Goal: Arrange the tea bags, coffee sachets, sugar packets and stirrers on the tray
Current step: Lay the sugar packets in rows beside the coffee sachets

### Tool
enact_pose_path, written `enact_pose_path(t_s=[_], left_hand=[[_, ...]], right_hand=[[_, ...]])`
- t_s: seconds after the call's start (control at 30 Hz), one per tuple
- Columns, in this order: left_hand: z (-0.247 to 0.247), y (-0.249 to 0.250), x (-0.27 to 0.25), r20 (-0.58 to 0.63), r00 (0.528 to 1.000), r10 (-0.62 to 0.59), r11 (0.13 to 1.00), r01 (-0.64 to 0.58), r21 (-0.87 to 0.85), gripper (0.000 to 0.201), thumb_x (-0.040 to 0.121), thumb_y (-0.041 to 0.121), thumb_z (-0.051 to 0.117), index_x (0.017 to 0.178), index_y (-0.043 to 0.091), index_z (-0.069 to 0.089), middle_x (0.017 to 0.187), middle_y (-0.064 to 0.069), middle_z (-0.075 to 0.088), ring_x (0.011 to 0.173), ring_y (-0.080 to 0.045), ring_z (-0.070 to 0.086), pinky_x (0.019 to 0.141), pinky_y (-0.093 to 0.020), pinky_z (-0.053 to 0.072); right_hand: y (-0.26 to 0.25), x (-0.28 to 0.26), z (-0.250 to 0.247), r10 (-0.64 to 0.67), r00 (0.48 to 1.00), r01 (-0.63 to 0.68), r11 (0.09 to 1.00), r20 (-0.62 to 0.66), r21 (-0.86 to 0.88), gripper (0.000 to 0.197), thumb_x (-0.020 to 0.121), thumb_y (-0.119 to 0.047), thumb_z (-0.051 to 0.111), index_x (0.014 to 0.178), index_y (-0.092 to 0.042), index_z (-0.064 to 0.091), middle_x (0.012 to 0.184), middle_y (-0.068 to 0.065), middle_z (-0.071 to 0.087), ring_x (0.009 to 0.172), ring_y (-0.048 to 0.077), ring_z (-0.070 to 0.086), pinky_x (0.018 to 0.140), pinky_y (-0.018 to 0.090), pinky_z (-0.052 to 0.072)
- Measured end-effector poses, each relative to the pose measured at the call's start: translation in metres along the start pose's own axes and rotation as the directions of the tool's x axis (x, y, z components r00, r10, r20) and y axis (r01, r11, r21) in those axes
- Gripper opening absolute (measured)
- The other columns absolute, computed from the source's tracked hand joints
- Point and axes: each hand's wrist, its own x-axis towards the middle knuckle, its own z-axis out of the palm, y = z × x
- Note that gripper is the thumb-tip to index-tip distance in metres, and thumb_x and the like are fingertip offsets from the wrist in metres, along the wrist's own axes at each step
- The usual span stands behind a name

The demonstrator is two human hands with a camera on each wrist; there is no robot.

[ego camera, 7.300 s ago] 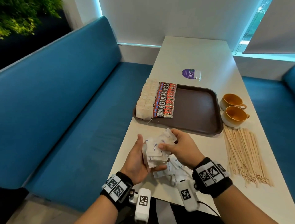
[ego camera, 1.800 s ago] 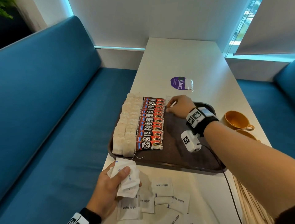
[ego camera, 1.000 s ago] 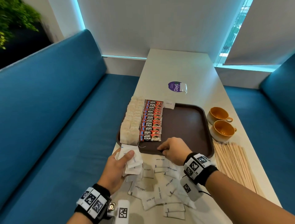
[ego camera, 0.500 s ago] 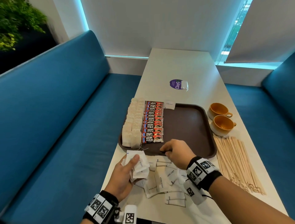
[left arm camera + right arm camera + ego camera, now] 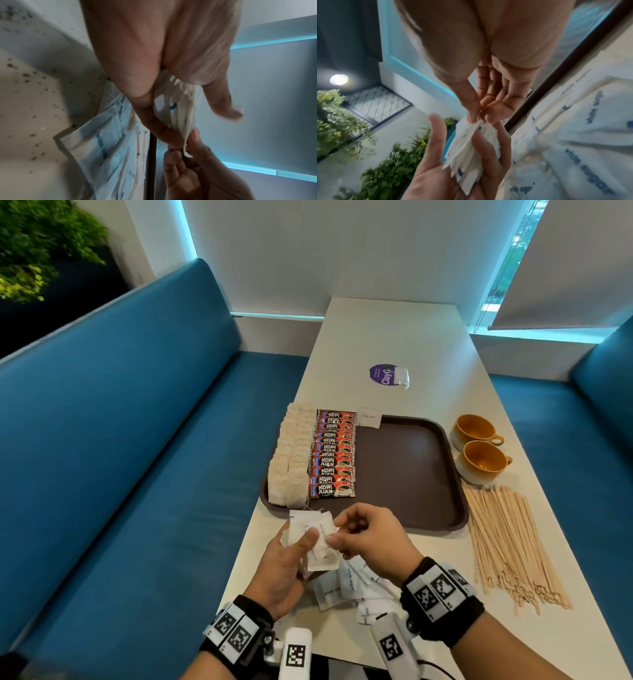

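Half a second back our right hand (image 5: 368,537) was down at the near rim of the tray (image 5: 407,470), apart from the left; now it has risen and met our left hand (image 5: 286,568) above the table (image 5: 394,337), thumb and fingertips pinching the top edge of the stack of sugar packets (image 5: 317,542) that the left hand grasps, its thumb laid across the front. On the tray nothing has shifted: the tea bags (image 5: 289,457) fill the left column, the coffee sachets (image 5: 334,453) overlap in a row just beside them, and one sugar packet (image 5: 369,417) lies at the far rim. The loose sugar packets (image 5: 346,587) lie on the table under our wrists, and the stirrers (image 5: 507,542) lie in a fan right of the tray, off it. The right wrist view shows what the head view hides: the left palm turned up with the packets fanned edge-on across it, the index finger standing clear of them. The left wrist view shows the packet edges squeezed between thumb and fingers, and dark speckles in the pale tabletop. Two orange cups (image 5: 479,450) stand beyond the stirrers, a purple sticker (image 5: 383,375) marks the far tabletop, blue benches (image 5: 120,440) flank the table, and a green plant (image 5: 37,244) sits behind the left bench.
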Motion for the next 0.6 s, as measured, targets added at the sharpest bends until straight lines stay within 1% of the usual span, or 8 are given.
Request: enact_pose_path(t_s=[0.03,0.1,0.13,0.23,0.33,0.4,0.47,0.6], left_hand=[[-0.001,-0.001,-0.001,0.052,0.999,-0.004,1.000,0.004,0.008,0.081,0.069,0.017,0.095,0.138,0.001,0.055,0.130,-0.031,0.064,0.117,-0.044,0.066,0.090,-0.048,0.060],[-0.005,-0.003,-0.002,0.140,0.990,-0.010,0.999,0.004,0.040,0.078,0.071,-0.004,0.084,0.141,0.001,0.052,0.134,-0.030,0.062,0.124,-0.046,0.061,0.095,-0.050,0.058],[-0.006,-0.004,-0.002,0.161,0.987,-0.012,0.999,0.003,0.053,0.076,0.072,-0.009,0.079,0.142,0.001,0.051,0.135,-0.030,0.062,0.126,-0.046,0.060,0.096,-0.051,0.057],[-0.003,-0.002,-0.004,0.133,0.990,-0.050,0.997,0.042,0.063,0.068,0.078,-0.007,0.073,0.141,0.005,0.051,0.132,-0.025,0.065,0.119,-0.043,0.065,0.085,-0.049,0.061],[0.000,0.002,-0.007,0.081,0.990,-0.117,0.992,0.113,0.056,0.045,0.094,-0.002,0.060,0.138,0.008,0.054,0.129,-0.025,0.068,0.109,-0.045,0.069,0.066,-0.043,0.063],[0.000,0.002,-0.006,0.056,0.990,-0.126,0.991,0.123,0.062,0.041,0.095,-0.003,0.058,0.134,0.010,0.056,0.127,-0.026,0.067,0.106,-0.046,0.069,0.059,-0.041,0.061],[0.000,0.002,-0.006,0.051,0.990,-0.128,0.989,0.123,0.087,0.044,0.089,-0.006,0.065,0.129,0.011,0.058,0.126,-0.027,0.067,0.103,-0.046,0.070,0.057,-0.041,0.060],[0.007,0.001,-0.001,0.033,0.987,-0.157,0.974,0.149,0.169,0.040,0.091,-0.010,0.064,0.127,0.007,0.060,0.122,-0.030,0.067,0.093,-0.048,0.068,0.057,-0.043,0.061]], right_hand=[[0.000,0.000,-0.002,0.009,1.000,-0.008,1.000,-0.004,0.028,0.023,0.077,0.003,0.085,0.093,0.003,0.068,0.074,0.012,0.068,0.057,0.015,0.064,0.057,0.025,0.055],[0.002,0.000,-0.006,0.018,1.000,-0.017,0.997,-0.012,0.076,0.022,0.079,0.005,0.082,0.097,0.002,0.069,0.076,0.014,0.067,0.061,0.016,0.065,0.059,0.026,0.056],[0.003,0.001,-0.008,0.022,1.000,-0.021,0.995,-0.017,0.102,0.025,0.080,0.005,0.081,0.102,0.000,0.070,0.078,0.015,0.067,0.063,0.017,0.066,0.060,0.027,0.057],[0.008,0.002,-0.014,0.039,0.998,-0.032,0.990,-0.048,0.134,0.025,0.085,0.003,0.077,0.108,-0.005,0.071,0.083,0.017,0.069,0.074,0.021,0.069,0.070,0.032,0.060],[0.005,0.001,-0.019,0.069,0.996,-0.053,0.973,-0.063,0.225,0.011,0.090,0.005,0.069,0.095,-0.002,0.076,0.089,0.024,0.073,0.079,0.028,0.070,0.080,0.043,0.062],[0.000,0.000,-0.021,0.084,0.995,-0.064,0.951,-0.053,0.304,0.015,0.089,0.010,0.063,0.083,0.001,0.073,0.080,0.019,0.071,0.071,0.024,0.068,0.068,0.038,0.060],[-0.006,0.000,-0.023,0.082,0.996,-0.061,0.936,-0.046,0.345,0.017,0.086,0.014,0.058,0.077,0.002,0.066,0.074,0.016,0.064,0.064,0.022,0.063,0.057,0.032,0.055],[-0.003,0.005,-0.026,0.077,0.992,-0.047,0.961,-0.101,0.271,0.017,0.090,0.007,0.060,0.078,-0.002,0.067,0.074,0.013,0.060,0.062,0.021,0.058,0.053,0.033,0.052]])
